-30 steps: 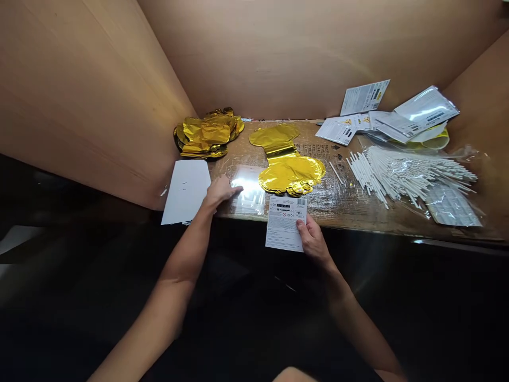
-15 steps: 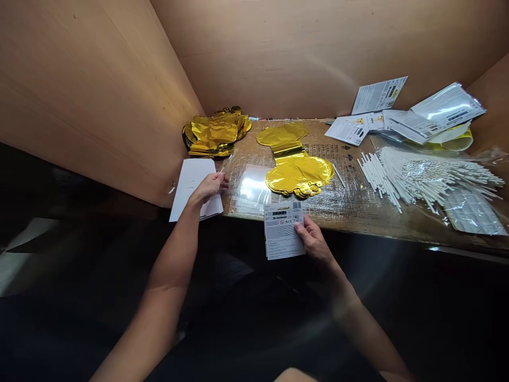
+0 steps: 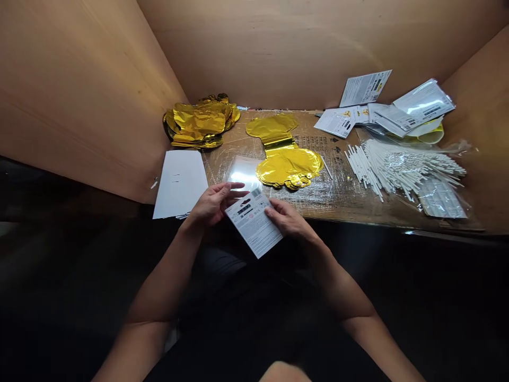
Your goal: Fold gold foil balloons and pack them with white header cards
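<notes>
Now both hands are on the printed card [image 3: 252, 223], held above the bench edge: the right hand [image 3: 288, 220] grips its right side, while the left hand [image 3: 214, 204], fingers spread, touches its left corner. The gold foil balloon [image 3: 284, 167] lies just beyond the hands on the bench [image 3: 342, 204].

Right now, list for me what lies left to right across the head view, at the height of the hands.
White paper stack → left hand → printed card → right hand → bundle of white sticks
</notes>
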Action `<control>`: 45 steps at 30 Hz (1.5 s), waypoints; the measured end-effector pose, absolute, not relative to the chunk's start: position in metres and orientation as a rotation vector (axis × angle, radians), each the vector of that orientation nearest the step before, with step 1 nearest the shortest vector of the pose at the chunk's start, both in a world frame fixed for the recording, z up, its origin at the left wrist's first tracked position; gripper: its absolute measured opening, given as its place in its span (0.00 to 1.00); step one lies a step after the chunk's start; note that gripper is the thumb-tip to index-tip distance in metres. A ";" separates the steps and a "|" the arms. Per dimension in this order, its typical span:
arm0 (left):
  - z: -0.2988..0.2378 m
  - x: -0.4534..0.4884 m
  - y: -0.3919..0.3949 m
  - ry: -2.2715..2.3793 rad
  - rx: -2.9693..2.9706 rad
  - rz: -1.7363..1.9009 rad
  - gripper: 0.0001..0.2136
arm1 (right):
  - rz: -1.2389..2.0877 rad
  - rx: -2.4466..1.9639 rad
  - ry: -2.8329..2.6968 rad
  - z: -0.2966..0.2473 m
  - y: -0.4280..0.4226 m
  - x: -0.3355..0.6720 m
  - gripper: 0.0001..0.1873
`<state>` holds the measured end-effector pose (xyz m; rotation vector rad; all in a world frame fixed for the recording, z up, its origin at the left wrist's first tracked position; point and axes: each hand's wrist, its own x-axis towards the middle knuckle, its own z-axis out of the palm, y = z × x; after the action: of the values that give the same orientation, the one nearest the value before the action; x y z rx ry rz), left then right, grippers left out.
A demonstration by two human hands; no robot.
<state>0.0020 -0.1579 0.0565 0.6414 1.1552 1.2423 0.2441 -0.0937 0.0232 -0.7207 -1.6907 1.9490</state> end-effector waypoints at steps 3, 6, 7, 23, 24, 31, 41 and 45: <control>0.055 0.003 -0.159 1.088 0.522 1.175 0.22 | 1.546 -0.896 -1.887 0.023 -0.098 0.258 0.13; 0.043 0.024 -0.159 1.066 0.524 1.218 0.27 | 1.247 -1.050 -1.992 0.023 -0.109 0.265 0.11; 0.037 0.036 -0.159 1.070 0.537 1.267 0.29 | 1.204 -1.093 -1.980 0.022 -0.113 0.266 0.11; 0.012 0.100 -0.128 1.056 0.325 1.509 0.24 | 1.888 -1.045 -1.186 -0.016 -0.140 0.311 0.25; 0.010 0.106 -0.127 1.053 0.339 1.487 0.24 | 1.907 -1.083 -1.113 -0.020 -0.148 0.314 0.25; -0.015 0.168 -0.137 0.966 0.503 1.269 0.27 | 1.646 -1.180 -0.783 -0.029 -0.159 0.324 0.26; -0.018 0.179 -0.122 0.953 0.866 1.066 0.27 | 1.777 -1.038 -0.645 -0.034 -0.154 0.366 0.27; -0.012 0.169 -0.123 1.190 1.081 0.875 0.30 | 1.610 -1.112 -0.634 -0.046 -0.156 0.358 0.26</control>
<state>0.1691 -0.1230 -0.0120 1.0810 1.1899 0.8754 0.3584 -0.1563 -0.0458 -1.1122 -0.6341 1.6100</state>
